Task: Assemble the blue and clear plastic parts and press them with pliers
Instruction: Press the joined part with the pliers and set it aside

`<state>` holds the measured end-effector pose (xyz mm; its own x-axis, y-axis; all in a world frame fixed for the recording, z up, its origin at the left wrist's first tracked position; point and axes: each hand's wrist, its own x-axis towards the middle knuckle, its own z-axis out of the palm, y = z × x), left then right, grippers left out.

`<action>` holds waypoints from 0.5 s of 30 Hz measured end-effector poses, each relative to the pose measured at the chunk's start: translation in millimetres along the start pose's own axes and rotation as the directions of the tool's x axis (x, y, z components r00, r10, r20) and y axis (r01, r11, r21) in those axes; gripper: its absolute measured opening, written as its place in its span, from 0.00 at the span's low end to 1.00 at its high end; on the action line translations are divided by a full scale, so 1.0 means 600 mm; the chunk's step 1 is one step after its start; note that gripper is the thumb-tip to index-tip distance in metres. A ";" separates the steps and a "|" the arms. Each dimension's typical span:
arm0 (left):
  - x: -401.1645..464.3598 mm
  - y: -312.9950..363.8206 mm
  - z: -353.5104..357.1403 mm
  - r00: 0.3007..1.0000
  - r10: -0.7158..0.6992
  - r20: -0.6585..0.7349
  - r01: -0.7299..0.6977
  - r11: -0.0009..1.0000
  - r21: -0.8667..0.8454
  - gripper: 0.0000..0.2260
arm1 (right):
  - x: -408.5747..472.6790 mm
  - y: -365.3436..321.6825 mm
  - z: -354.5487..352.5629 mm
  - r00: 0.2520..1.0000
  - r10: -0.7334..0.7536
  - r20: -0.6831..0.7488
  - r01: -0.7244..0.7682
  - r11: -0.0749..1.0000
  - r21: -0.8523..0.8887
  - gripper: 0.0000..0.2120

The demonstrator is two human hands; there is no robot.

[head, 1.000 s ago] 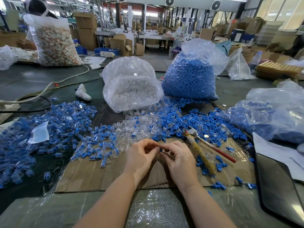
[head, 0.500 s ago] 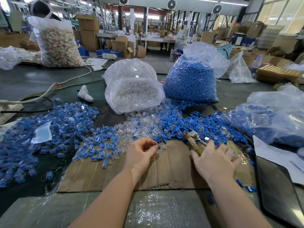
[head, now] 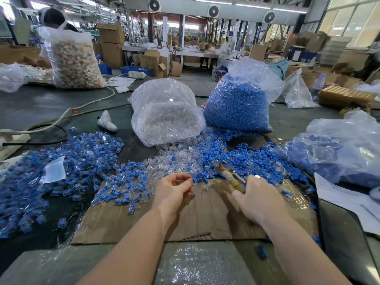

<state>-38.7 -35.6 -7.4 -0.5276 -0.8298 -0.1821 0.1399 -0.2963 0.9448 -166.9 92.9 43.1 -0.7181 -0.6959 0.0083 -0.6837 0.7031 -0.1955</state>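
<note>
The left hand [head: 174, 189] pinches a joined part [head: 192, 179], the right hand [head: 258, 197] grips the pliers [head: 231, 177] beside it; pressing remains.

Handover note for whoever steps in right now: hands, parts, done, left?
Left hand: pinches a small blue and clear part at its fingertips, over the cardboard.
Right hand: grips the pliers, whose head points toward the loose parts.
Loose parts heaped ahead; clear-parts bag and blue-parts bag behind. Assembled pile to the left.
Done: part fitted by hand, it seems.
Left: press it with the pliers, then repeat.
</note>
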 end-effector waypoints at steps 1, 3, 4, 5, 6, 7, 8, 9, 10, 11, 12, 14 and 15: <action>0.003 0.002 0.000 1.000 -0.021 -0.003 0.021 1.000 -0.012 0.04 | -0.004 -0.007 -0.003 0.998 -0.039 0.053 0.034 0.995 0.094 0.11; 0.009 0.004 -0.001 0.999 -0.040 -0.009 0.039 0.999 -0.018 0.03 | -0.012 -0.022 -0.011 0.980 -0.105 0.171 0.045 0.945 0.324 0.09; 0.011 0.005 -0.002 0.999 -0.039 -0.013 0.039 0.999 -0.019 0.03 | -0.016 -0.029 -0.013 0.964 -0.139 0.224 0.029 0.900 0.434 0.08; 0.012 0.005 -0.002 0.999 -0.033 -0.020 0.033 0.999 -0.018 0.03 | -0.019 -0.034 -0.016 0.947 -0.171 0.271 0.003 0.850 0.526 0.08; 0.013 0.006 -0.002 0.999 -0.025 -0.029 0.025 1.000 -0.015 0.03 | -0.022 -0.037 -0.017 0.932 -0.193 0.307 -0.025 0.809 0.587 0.08; 0.012 0.007 -0.003 0.999 -0.017 -0.040 0.016 1.000 -0.013 0.04 | -0.024 -0.039 -0.017 0.921 -0.202 0.333 -0.048 0.789 0.612 0.08; 0.012 0.007 -0.002 0.999 -0.011 -0.048 0.010 1.000 -0.015 0.04 | -0.024 -0.039 -0.016 0.913 -0.200 0.355 -0.066 0.787 0.613 0.07; 0.012 0.009 -0.003 0.999 -0.006 -0.052 0.005 1.000 -0.016 0.04 | -0.023 -0.039 -0.016 0.905 -0.198 0.376 -0.081 0.789 0.609 0.06; 0.013 0.010 -0.003 0.998 -0.001 -0.055 0.000 1.000 -0.015 0.04 | -0.022 -0.038 -0.015 0.897 -0.197 0.395 -0.097 0.786 0.611 0.06; 0.013 0.011 -0.004 0.998 0.006 -0.060 -0.007 1.000 -0.007 0.03 | -0.022 -0.037 -0.015 0.889 -0.197 0.414 -0.116 0.778 0.618 0.05; 0.014 0.012 -0.003 0.998 0.011 -0.067 -0.011 1.000 0.006 0.03 | -0.021 -0.036 -0.015 0.880 -0.200 0.431 -0.133 0.768 0.626 0.04; 0.016 0.013 0.000 0.996 0.015 -0.089 -0.012 0.999 0.035 0.04 | -0.020 -0.034 -0.015 0.864 -0.215 0.455 -0.147 0.756 0.637 0.04; 0.016 0.013 0.001 0.994 0.016 -0.104 -0.012 0.999 0.039 0.04 | -0.019 -0.031 -0.015 0.858 -0.224 0.462 -0.150 0.752 0.641 0.05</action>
<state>-43.2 -45.6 -1.3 -0.4356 -0.8790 -0.1939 0.1133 -0.2672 0.9570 -146.9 88.9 55.4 -0.4031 -0.8218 -0.4027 -0.3233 0.5395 -0.7774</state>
